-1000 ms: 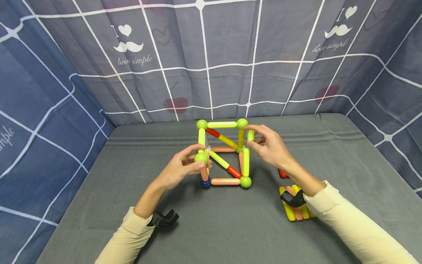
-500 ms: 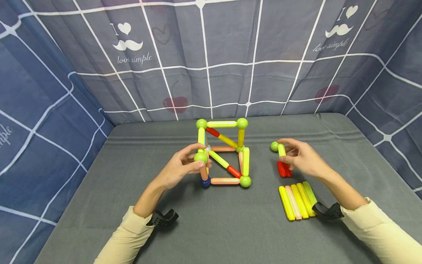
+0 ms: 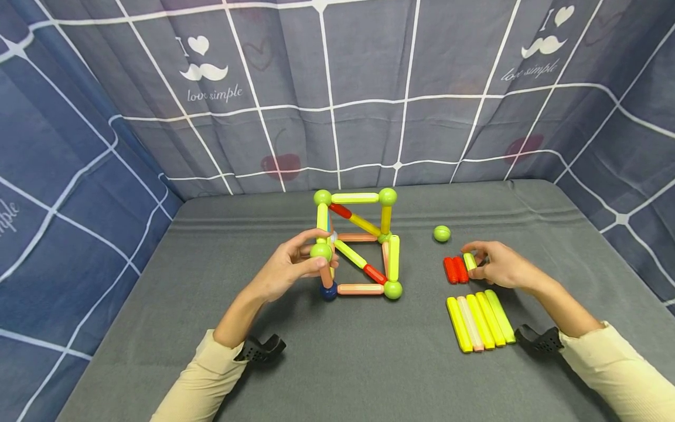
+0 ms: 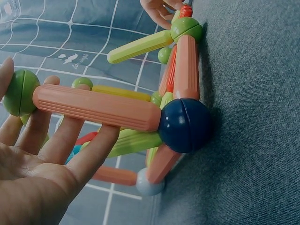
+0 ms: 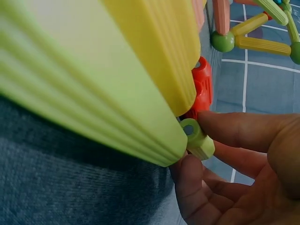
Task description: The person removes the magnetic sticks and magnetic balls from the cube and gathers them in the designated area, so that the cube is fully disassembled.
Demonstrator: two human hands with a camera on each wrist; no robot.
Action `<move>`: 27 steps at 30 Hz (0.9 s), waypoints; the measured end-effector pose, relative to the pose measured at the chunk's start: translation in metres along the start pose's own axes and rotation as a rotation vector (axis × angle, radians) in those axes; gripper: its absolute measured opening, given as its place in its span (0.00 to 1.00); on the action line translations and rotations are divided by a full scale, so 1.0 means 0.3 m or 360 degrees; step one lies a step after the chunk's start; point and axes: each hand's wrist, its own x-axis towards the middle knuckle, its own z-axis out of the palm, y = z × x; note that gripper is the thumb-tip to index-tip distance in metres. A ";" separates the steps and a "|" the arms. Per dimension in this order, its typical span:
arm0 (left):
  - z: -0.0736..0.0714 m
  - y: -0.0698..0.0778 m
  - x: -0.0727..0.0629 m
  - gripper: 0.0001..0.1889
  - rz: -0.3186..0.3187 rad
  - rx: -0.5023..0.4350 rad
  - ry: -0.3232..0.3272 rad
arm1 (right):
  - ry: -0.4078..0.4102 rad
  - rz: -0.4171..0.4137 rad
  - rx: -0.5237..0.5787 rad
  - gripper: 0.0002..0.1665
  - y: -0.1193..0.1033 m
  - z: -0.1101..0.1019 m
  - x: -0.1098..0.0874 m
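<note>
A cube-like frame of magnetic rods and balls stands on the grey cloth, with a dark blue ball (image 3: 329, 291) at its near left bottom corner. My left hand (image 3: 287, 266) pinches the green ball (image 3: 320, 252) above that corner. In the left wrist view its fingers pass behind the upright orange rod (image 4: 98, 108). My right hand (image 3: 498, 266) pinches a short light green rod (image 3: 469, 261) between thumb and fingers, alongside two short red rods (image 3: 456, 270). The rod's end hole (image 5: 189, 130) shows in the right wrist view.
Several long rods (image 3: 480, 321), yellow, orange and green, lie in a row in front of the red ones. A loose green ball (image 3: 442, 234) sits behind them. A patterned curtain (image 3: 369, 135) hangs at the back and sides.
My right hand has carried the short green rod rightward and down from the frame to the red rods. The green ball with it now lies apart. My left hand stays put.
</note>
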 end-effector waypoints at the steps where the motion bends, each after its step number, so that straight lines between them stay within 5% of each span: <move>1: 0.000 0.000 0.000 0.26 0.0001 0.0000 -0.0002 | -0.0006 0.0005 -0.0001 0.31 0.001 0.000 -0.001; 10: 0.003 0.000 0.001 0.25 -0.0002 0.0000 0.0001 | -0.0049 0.0002 0.0031 0.25 0.004 0.000 -0.007; 17: 0.003 -0.003 0.001 0.26 -0.0001 -0.0009 0.0000 | 0.0139 -0.0035 0.0003 0.24 -0.028 -0.029 -0.022; 22: 0.005 0.000 -0.004 0.26 -0.0004 0.0000 0.0017 | 0.0200 -0.0080 0.0212 0.25 -0.091 -0.014 -0.013; 27: 0.005 -0.001 -0.004 0.26 0.0002 0.0005 0.0015 | 0.0072 -0.0142 0.0478 0.29 -0.180 0.070 0.013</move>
